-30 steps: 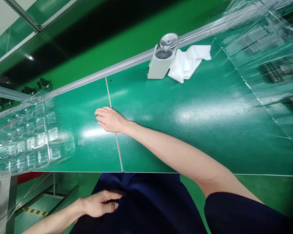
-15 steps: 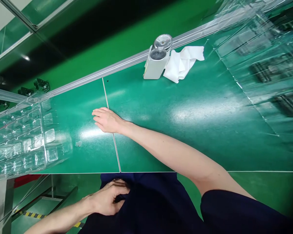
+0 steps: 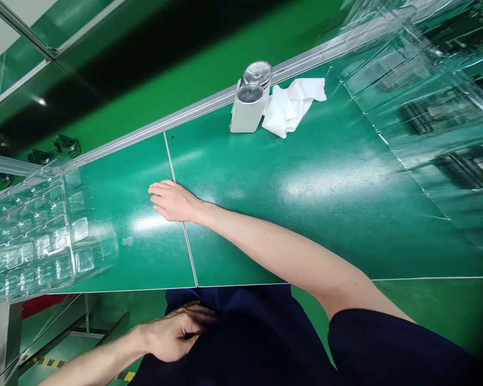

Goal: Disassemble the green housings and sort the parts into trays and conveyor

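Resting on the green table [image 3: 233, 260], the right hand [image 3: 172, 202], fingers slightly parted, points leftward toward the clear tray [image 3: 44, 244]; whether the left hand [image 3: 172, 333] grips, I cannot tell

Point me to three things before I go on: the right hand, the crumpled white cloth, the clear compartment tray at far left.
Right hand [image 3: 171, 202]: head view, back of the hand.
Crumpled white cloth [image 3: 280, 113]: head view, lower left part.
Clear compartment tray [image 3: 32, 244]: head view, molded compartments.

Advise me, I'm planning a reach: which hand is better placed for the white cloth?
Right, I'd say: the right hand is at the table, where the cloth lies; the left hand is by dark clothes.
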Tool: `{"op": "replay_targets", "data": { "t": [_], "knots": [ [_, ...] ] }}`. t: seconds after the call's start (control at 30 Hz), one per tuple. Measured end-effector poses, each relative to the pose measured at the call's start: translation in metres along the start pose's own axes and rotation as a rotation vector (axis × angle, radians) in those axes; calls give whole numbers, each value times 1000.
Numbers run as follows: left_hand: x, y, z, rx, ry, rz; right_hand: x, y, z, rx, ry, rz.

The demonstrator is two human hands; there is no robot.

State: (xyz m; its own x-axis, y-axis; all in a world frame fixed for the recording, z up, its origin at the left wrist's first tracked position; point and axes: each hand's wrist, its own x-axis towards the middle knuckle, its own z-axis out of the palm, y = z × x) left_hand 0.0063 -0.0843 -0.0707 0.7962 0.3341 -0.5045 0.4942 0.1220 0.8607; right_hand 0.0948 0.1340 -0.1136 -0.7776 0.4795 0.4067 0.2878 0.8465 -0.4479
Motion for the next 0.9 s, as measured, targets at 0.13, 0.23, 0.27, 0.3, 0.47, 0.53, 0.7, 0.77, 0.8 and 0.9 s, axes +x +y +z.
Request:
{"op": "replay_targets", "data": {
  "t": [0.13, 0.23, 0.27, 0.3, 0.47, 0.53, 0.7, 0.77, 0.8, 0.9],
  "knots": [
    [-5, 19, -6, 120, 27, -127, 0, 0, -1, 14, -7, 4],
    [6, 35, -15, 158, 117, -19, 1, 0, -2, 26, -10, 11],
    [14, 40, -18, 172, 145, 49, 0, 0, -2, 30, -11, 12],
    [24, 43, -20, 197, 162, 110, 0, 0, -2, 33, -11, 12],
    [94, 51, -14, 434, 2, 242, -1, 0, -1, 40, -7, 13],
    [127, 50, -2, 532, -109, 291, -2, 0, 0, 42, -3, 9],
    [191, 32, 27, 755, -269, 305, -5, 2, 1, 63, 29, 0],
    [202, 20, 33, 800, -214, 273, -6, 4, 2, 81, 45, 2],
    [205, 14, 34, 807, -188, 266, -6, 4, 3, 91, 53, 5],
    [204, 3, 36, 802, -134, 275, -7, 6, 4, 119, 72, 20]
  ]
}}
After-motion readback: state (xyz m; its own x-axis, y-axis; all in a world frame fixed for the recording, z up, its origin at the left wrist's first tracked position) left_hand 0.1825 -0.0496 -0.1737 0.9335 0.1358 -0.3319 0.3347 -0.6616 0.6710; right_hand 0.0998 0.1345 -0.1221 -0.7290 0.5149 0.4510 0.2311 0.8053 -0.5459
